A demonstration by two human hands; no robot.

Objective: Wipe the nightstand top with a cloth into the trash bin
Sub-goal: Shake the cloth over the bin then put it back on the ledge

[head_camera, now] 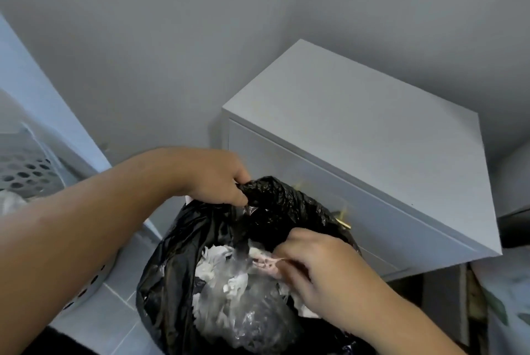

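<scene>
A white nightstand (358, 131) stands against the grey wall at the right, its top bare. In front of it sits a trash bin lined with a black plastic bag (177, 263), holding white crumpled paper and clear plastic (238, 297). My left hand (218, 177) grips the bag's far rim and holds it up. Over the bag's mouth, my right hand (309, 265) pinches a small pale pinkish cloth (265, 263), its fingers closed on it.
A white perforated laundry basket (25, 171) stands at the left on the tiled floor (120, 291). Gold drawer handles (342, 218) poke out behind the bag. A patterned fabric (504, 297) lies at the lower right edge.
</scene>
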